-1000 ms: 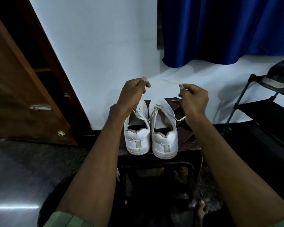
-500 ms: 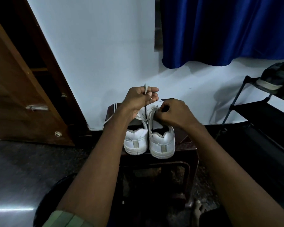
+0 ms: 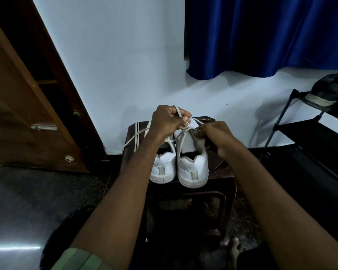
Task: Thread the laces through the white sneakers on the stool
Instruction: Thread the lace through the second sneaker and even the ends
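Two white sneakers stand heels toward me on a dark stool point(image 3: 220, 172): the left sneaker point(image 3: 163, 168) and the right sneaker point(image 3: 192, 168). My left hand point(image 3: 167, 121) is fisted above them, gripping a white lace point(image 3: 179, 112) whose loose part loops out to the left over the stool edge. My right hand point(image 3: 217, 135) sits low on the right sneaker's upper, fingers pinching the lace at the eyelets. The front parts of both sneakers are hidden behind my hands.
A brown wooden door point(image 3: 18, 114) stands open at the left. A blue curtain point(image 3: 261, 36) hangs on the white wall. A black shoe rack point(image 3: 310, 137) with a dark shoe point(image 3: 328, 94) stands at the right. The floor is dark.
Both hands came down and together from a raised, spread hold of the lace. My right hand dropped onto the right sneaker's eyelets; my left hand stayed above, and the lace went slack to the left.
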`<control>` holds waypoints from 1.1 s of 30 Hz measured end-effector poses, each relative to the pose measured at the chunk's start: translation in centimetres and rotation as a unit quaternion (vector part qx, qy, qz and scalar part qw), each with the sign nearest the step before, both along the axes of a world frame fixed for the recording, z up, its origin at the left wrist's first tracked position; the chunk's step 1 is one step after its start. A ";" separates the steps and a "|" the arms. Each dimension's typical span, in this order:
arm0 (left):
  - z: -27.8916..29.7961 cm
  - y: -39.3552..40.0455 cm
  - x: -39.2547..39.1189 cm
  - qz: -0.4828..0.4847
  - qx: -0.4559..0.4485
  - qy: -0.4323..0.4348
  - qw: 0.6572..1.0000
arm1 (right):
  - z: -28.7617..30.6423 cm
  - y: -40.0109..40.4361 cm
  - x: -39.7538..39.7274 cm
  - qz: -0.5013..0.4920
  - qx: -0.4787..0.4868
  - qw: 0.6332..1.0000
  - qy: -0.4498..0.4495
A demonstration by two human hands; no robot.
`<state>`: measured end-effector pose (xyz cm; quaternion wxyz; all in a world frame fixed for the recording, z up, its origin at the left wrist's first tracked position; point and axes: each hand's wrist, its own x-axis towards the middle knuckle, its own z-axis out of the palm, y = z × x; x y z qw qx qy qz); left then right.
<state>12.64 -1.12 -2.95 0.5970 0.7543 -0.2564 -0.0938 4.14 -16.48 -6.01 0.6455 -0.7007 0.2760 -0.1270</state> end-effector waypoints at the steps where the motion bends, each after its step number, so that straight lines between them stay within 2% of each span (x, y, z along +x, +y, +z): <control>1: 0.0 -0.1 -0.1 -0.004 0.015 -0.005 1.000 | -0.2 -0.5 0.2 0.007 0.056 0.998 0.015; 4: 0.0 -0.4 -0.3 -0.009 0.060 -0.043 0.997 | -1.0 -1.6 0.7 0.036 0.123 0.991 0.039; 7: 0.0 -0.7 -0.5 0.020 0.117 -0.103 0.988 | -1.3 -2.1 0.9 0.068 0.152 0.985 0.044; 10: -0.1 -1.0 -0.8 0.039 0.136 -0.145 0.979 | -1.0 -2.1 0.8 0.092 0.174 0.980 0.036; 25: 0.7 -2.6 -2.7 0.066 0.262 -0.271 0.924 | -0.6 -1.9 0.1 0.097 0.173 0.980 0.027; 30: 0.2 -2.7 -2.5 0.082 0.250 -0.229 0.937 | -0.4 -2.2 -0.2 0.053 0.213 0.976 0.008; 33: -0.1 -2.7 -2.4 0.086 0.227 -0.210 0.947 | -0.6 -1.6 -0.4 0.062 0.158 0.985 0.012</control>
